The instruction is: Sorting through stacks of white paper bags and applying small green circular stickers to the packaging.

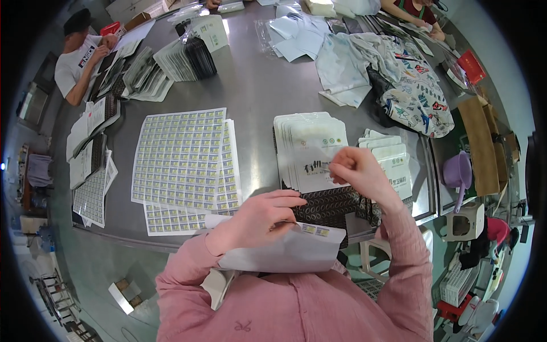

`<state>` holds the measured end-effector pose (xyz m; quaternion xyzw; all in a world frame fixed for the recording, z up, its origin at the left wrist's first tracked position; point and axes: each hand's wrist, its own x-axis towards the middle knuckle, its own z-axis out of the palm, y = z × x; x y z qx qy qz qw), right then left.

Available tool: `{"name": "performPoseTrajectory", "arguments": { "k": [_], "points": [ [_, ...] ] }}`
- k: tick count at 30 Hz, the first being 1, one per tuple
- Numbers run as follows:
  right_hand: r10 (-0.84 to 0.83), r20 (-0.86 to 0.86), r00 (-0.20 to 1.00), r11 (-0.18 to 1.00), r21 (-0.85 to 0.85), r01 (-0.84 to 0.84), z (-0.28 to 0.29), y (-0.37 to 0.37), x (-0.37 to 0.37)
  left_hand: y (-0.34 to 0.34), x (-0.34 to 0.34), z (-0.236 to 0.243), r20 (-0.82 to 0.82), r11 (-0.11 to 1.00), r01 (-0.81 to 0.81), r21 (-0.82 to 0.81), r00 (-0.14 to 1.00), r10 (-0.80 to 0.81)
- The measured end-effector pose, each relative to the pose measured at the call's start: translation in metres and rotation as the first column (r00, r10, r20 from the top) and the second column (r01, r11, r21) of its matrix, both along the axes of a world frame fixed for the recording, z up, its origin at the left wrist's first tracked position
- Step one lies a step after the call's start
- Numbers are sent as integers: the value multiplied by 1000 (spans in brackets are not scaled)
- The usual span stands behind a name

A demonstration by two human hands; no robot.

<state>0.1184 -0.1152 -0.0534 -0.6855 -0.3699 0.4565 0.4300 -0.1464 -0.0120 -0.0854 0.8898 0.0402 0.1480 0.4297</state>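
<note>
My left hand (256, 219) grips a curled sticker sheet (285, 251) near the table's front edge. The sheet's pale back faces up, and a short row of small yellow and blue labels shows at its folded end. My right hand (359, 171) is closed in a pinch above a fanned stack of white pouches with black lower parts (310, 137); whatever its fingertips hold is too small to make out. A second pile of similar pouches (390, 157) lies to the right, partly behind my right hand. Left of the pouches, overlapping sticker sheets (179, 157) lie flat.
More pouches (185, 57) stand bundled at the back left, with others (91, 131) along the left edge. A patterned cloth garment (419, 85) lies at the right, and a purple dipper (457, 171) is beyond the table edge. Co-workers (80, 57) sit around the metal table (256, 91).
</note>
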Motion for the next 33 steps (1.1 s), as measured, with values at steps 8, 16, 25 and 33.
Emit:
{"name": "performPoseTrajectory", "arguments": {
  "k": [8, 16, 25, 33],
  "points": [
    [250, 233, 940, 961, -179, -211, -19, 69, 8, -6, 4, -15, 11, 999, 19, 29, 1000, -20],
    [251, 252, 935, 961, -185, -208, -25, 71, 8, -4, 3, -16, -7, 1000, 26, 10, 1000, -26],
    [277, 718, 639, 960, -233, -154, -26, 64, 1, -5, 4, -19, -12, 999, 32, 22, 999, -32],
    [-26, 914, 406, 999, 5, 52, -45, -25, 6, -6, 4, -18, -42, 999, 36, -17, 998, -37]
  ]
}}
